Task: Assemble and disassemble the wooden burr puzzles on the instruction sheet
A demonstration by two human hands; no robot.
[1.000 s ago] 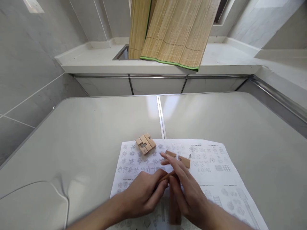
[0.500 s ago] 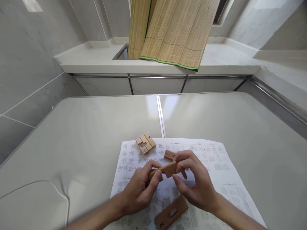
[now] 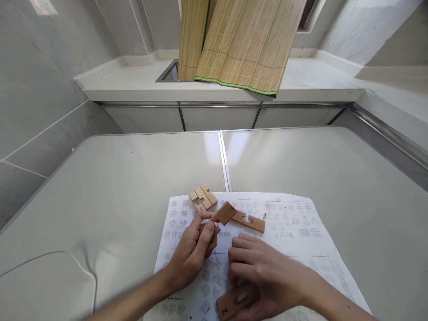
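Note:
My left hand (image 3: pixel 192 252) is closed around a notched brown wooden puzzle piece (image 3: pixel 224 213), tilted up above the paper. Another brown edge shows below that piece in the same grip, partly hidden by my fingers. Lower down, my right hand (image 3: pixel 257 269) curls over the slotted wooden piece marked 2 (image 3: pixel 230 304), fingers along its far side and thumb at its near edge. That piece lies on the printed sheet (image 3: pixel 284 249), its right end covered by my hand. Beyond the hands rests another slotted wooden piece (image 3: pixel 256 223), its left end behind the held one.
A cluster of pale interlocking wooden blocks (image 3: pixel 203 198) sits at the sheet's far left edge. A white cable (image 3: pixel 93 285) runs over the table (image 3: pixel 133 187) at left. Behind stands a white counter (image 3: pixel 133 84) with a bamboo mat (image 3: pixel 244 49) hanging over its edge.
My right hand has left the held piece and come down onto the piece marked 2. My left hand has shifted slightly left, raising the notched piece, and the slotted piece behind is more exposed.

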